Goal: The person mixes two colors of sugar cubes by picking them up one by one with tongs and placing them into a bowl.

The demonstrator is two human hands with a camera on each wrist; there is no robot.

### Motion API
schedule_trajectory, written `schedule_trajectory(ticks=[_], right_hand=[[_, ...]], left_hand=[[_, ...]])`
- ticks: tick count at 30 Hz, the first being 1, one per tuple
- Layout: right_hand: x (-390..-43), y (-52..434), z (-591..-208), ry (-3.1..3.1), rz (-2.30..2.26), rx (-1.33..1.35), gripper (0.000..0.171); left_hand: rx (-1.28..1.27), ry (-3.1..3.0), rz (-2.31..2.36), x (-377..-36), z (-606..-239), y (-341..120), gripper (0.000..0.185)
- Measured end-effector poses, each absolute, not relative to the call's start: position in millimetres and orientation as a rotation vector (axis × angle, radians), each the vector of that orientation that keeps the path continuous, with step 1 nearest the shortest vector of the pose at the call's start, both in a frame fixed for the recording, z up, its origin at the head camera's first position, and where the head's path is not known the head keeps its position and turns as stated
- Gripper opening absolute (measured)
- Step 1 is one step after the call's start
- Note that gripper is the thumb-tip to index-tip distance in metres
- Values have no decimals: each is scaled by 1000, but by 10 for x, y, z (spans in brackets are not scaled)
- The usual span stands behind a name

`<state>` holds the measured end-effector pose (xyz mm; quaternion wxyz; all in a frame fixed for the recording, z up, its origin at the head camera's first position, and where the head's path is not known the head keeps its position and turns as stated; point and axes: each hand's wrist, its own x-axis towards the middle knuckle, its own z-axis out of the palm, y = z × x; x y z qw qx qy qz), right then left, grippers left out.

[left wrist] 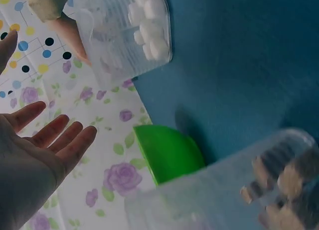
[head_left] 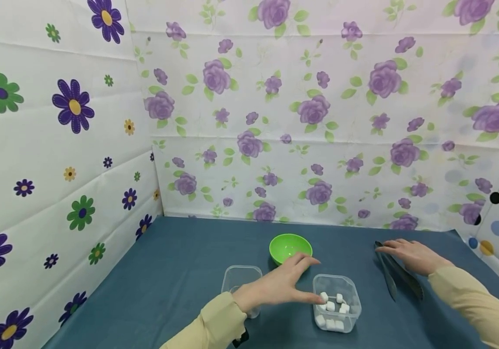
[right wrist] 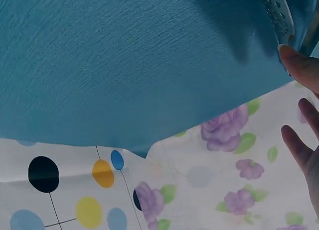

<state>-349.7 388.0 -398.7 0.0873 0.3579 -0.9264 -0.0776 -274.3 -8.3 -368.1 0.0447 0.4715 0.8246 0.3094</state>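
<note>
While the left hand hovers spread over the cube container, the right hand's straight fingers touch the tongs.

Makeshift tabletop booth: flowered sheet walls, blue cloth.

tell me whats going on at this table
A person in cream sleeves works over a blue table. The left hand is spread open between a green bowl and a clear tub of white cubes, its thumb at the tub's rim. An empty clear tub sits by that wrist. The right hand rests on metal tongs lying on the table.
</note>
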Motion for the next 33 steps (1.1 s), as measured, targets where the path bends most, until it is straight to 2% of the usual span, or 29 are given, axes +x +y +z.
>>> schedule_trajectory(ticks=[5, 14, 23, 30, 33], right_hand=[[-3523, 3881, -4029, -2748, -267, 1094, 65], [-3496, 3849, -4066, -2850, -228, 1068, 41], [-3541, 3882, -4139, -2789, -312, 1144, 41], [-3630, 3930, -4157, -2648, -452, 1202, 37], [-3646, 3954, -4157, -2616, -489, 1232, 41]], left_hand=[[1459, 2467, 982, -2724, -3778, 0, 68], [1426, 2409, 1058, -2734, -3944, 73, 77], [1315, 2410, 1070, -2783, -4076, 97, 86], [1321, 2415, 1049, -2812, -4101, 103, 88], [1316, 2397, 1056, -2827, -4101, 108, 87]])
